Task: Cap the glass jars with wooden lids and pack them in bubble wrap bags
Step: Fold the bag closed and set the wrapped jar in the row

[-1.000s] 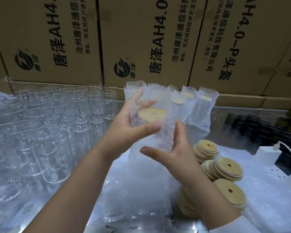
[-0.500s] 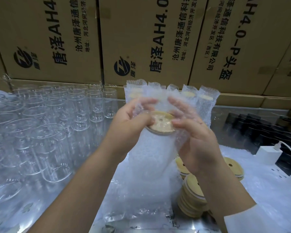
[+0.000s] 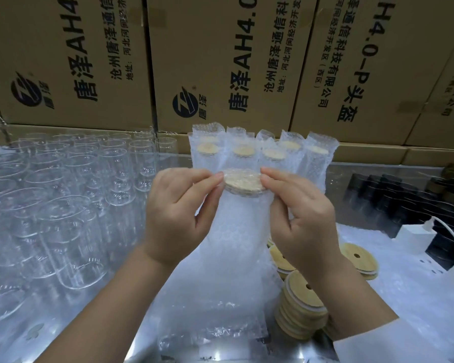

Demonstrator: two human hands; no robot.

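Bubble-wrapped jar (image 3: pixel 240 224) between left hand (image 3: pixel 177 218), right hand (image 3: pixel 303 221)

Your capped jar (image 3: pixel 244 213) stands upright in its bubble wrap bag (image 3: pixel 233 247), wooden lid (image 3: pixel 243 179) on, before the packed jars (image 3: pixel 270 153).

Even bright light, glare on glass jars (image 3: pixel 63 205), wide-angle edge bend.

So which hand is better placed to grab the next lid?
Right, probably. Both pinch the bagged jar, but the right hand is nearest the lid stacks; the left hand is by the empty jars.
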